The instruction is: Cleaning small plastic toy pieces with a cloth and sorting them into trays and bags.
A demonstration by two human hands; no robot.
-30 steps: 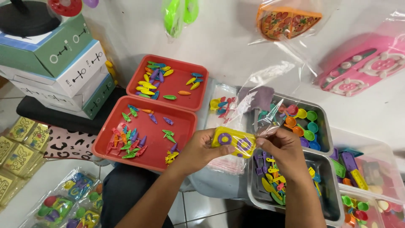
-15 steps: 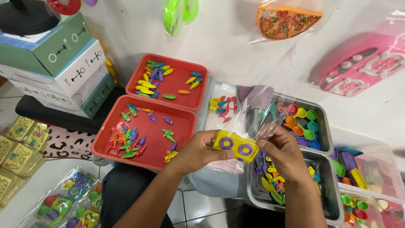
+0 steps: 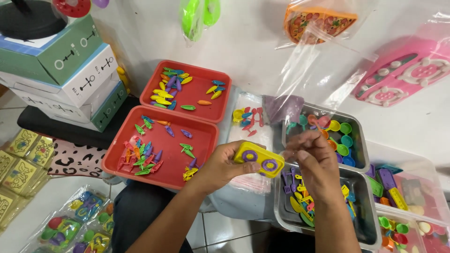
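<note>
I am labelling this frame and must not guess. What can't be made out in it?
All in the head view:
- Right hand: its fingertips curl under, so their grip on the clear plastic bag is hidden.
- Yellow toy stove with purple rings: the left hand covers its near end.
- Lower metal tray: the right wrist hides many pieces.
- Clear bin of mixed toys: cut off by the right edge.

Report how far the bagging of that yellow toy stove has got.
Done: sealed toy packs already lie at lower left. In hand: the left hand grips the yellow toy stove, still outside the clear bag, which the right hand pinches by its lower edge. Left: the stove is not yet in the bag, and loose pieces fill the red trays and metal trays.
</note>
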